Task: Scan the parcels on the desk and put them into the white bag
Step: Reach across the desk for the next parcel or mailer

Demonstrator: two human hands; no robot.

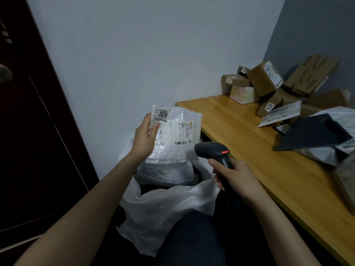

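Bubble mailer (176, 135) is up in front of the camera, label side toward me, directly above the white bag (169, 208). Left hand (144, 139) pinches its left edge, with the thumb on the front just under the 2028 sticker (162, 114). The other fingers are behind it and I can't see them. Right hand (234, 179) is clamped round the handle of the scanner (211, 150), index finger on the front of the grip. The scanner head sits just beside the mailer's lower right corner, near the barcode (180, 143). I can't tell if they touch. A red strip shows on the head.

Clearance:
- **Bag:** The mouth gapes wide below the mailer, with a grey mailer (167, 173) lying inside. The bag is wedged between the wall (134, 54) on the left and the desk (269, 160) on the right.
- **Desk edge:** The desk's near corner shows just behind the mailer's upper right corner. The front edge runs diagonally down to the lower right, passing close to the right wrist.
- **Desktop:** I see a wide bare strip of wood along that edge.

Further out, cardboard boxes (265, 81) are piled in the back corner. A white envelope (280, 114) leans against them, and a dark mailer (315, 133) lies on grey poly bags to the right. A dark door (28, 131) stands left of the wall. My leg (192, 237) touches the bag's lower side.
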